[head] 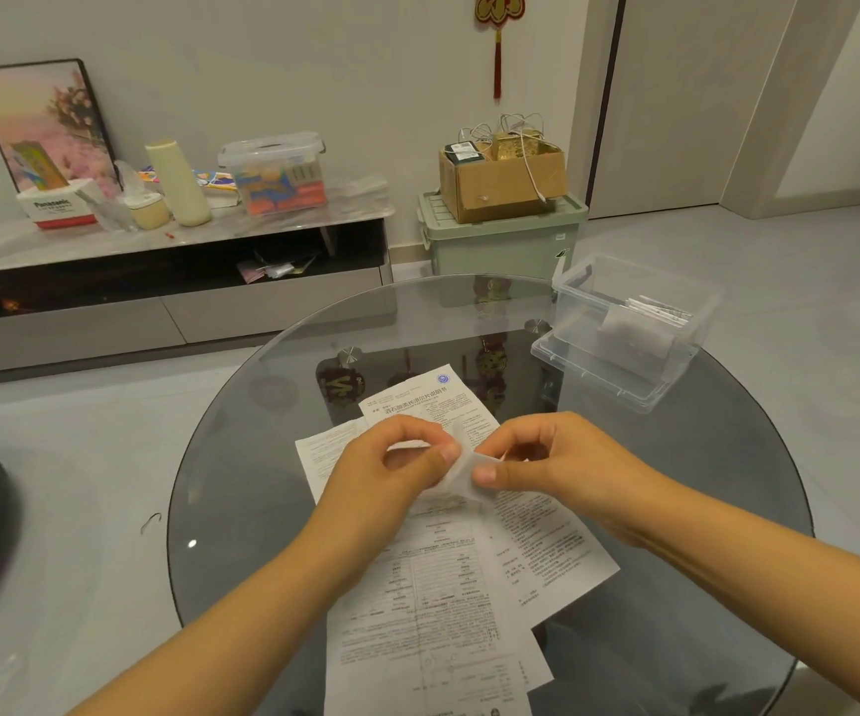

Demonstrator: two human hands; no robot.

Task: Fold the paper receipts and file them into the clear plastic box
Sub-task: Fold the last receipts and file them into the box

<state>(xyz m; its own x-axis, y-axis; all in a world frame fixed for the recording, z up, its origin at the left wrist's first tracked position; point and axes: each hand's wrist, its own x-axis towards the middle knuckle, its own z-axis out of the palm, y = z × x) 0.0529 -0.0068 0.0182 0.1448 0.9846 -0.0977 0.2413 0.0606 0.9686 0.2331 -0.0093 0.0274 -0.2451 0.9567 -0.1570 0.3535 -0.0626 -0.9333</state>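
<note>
Three printed sheets [448, 586] lie overlapped on the round glass tabletop [241, 488], nearest the viewer. Above them, two hands meet: the left hand [391, 472] and right hand [546, 457] each pinch one small folded receipt [461, 470] between thumb and curled fingers [417, 431]. One clear plastic box [624, 328], open, sits far right holding a few folded receipts.

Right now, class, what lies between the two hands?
In the head view, a small folded receipt, pinched by left hand and right hand.
</note>
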